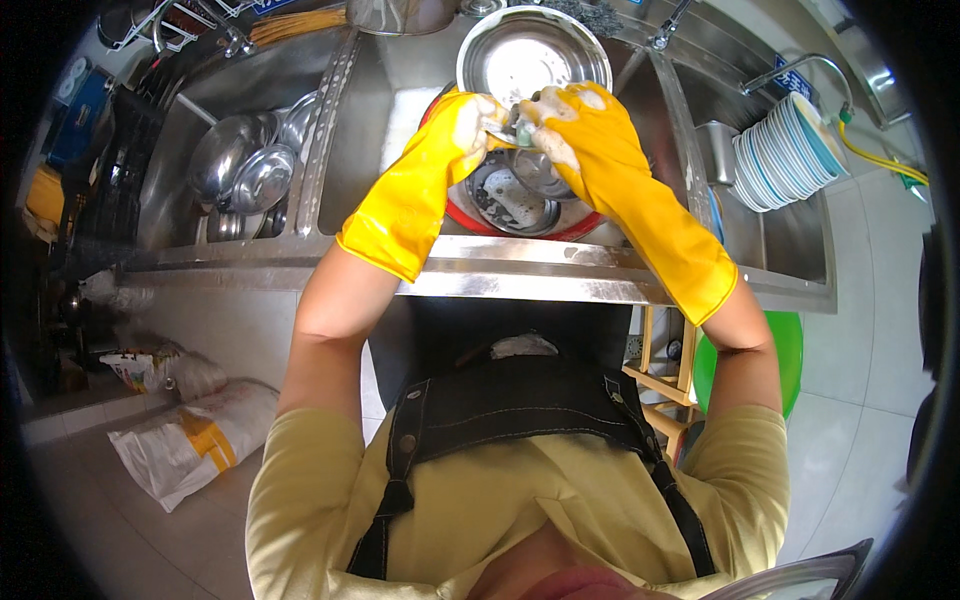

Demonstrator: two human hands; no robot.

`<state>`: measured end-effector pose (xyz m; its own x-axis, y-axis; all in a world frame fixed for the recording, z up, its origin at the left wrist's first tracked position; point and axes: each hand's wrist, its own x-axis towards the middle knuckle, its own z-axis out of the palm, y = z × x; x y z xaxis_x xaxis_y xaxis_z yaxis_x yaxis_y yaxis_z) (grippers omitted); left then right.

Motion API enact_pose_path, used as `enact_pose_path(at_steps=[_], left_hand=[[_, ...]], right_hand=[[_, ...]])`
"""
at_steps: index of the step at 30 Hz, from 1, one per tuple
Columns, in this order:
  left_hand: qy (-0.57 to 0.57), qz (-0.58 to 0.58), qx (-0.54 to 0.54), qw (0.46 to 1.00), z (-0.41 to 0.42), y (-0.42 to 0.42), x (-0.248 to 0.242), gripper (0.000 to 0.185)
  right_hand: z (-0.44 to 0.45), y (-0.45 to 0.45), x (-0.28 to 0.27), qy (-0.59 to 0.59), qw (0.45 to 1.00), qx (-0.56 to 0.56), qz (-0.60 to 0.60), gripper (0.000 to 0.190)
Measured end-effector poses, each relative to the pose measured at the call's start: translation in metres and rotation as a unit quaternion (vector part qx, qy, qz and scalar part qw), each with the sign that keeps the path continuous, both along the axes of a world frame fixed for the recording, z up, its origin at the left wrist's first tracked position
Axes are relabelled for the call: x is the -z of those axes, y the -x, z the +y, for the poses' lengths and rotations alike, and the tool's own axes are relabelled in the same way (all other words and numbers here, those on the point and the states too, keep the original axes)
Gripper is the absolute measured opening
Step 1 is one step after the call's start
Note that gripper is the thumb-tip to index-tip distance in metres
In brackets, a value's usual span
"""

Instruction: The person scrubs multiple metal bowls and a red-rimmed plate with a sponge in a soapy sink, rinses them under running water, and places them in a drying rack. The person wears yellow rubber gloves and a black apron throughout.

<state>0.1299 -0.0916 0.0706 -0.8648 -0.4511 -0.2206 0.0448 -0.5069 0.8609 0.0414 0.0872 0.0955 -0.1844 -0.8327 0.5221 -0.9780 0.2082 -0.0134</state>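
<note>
Yellow rubber gloves, wet with suds, cover both my hands. My left hand grips a small metal piece at its edge, whose exact kind I cannot tell. Against the same piece my right hand presses a greenish scouring pad. Both hands are close together above a red-rimmed basin in the middle sink. Metal bowls with soapy water lie in that basin, partly hidden by my hands. Just beyond my fingers a large shiny steel bowl stands tilted.
Steel bowls and pans fill part of the left sink. A leaning stack of blue-rimmed plates and a metal container stand in the right sink. Faucets line the back. On the floor are a white sack and a green basin.
</note>
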Motion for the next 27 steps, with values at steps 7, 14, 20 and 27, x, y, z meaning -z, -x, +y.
enact_pose_path(at_steps=[7,14,20,27], left_hand=[[0.046,0.095,0.135,0.985,0.004,0.006,0.035,0.018],[0.277,0.015,0.133,0.952,-0.01,-0.005,0.021,0.025],[0.078,-0.084,0.094,0.989,-0.004,0.014,0.037,0.017],[0.127,0.0,-0.005,0.992,-0.002,0.008,0.03,0.04]], right_hand=[[-0.015,0.073,-0.012,-0.012,0.994,0.062,0.085,0.028],[-0.052,0.086,0.077,-0.048,0.995,0.038,-0.076,0.018],[-0.05,0.064,0.002,0.045,0.994,0.051,0.091,0.014],[-0.04,0.1,0.062,-0.066,0.997,-0.034,0.035,0.027]])
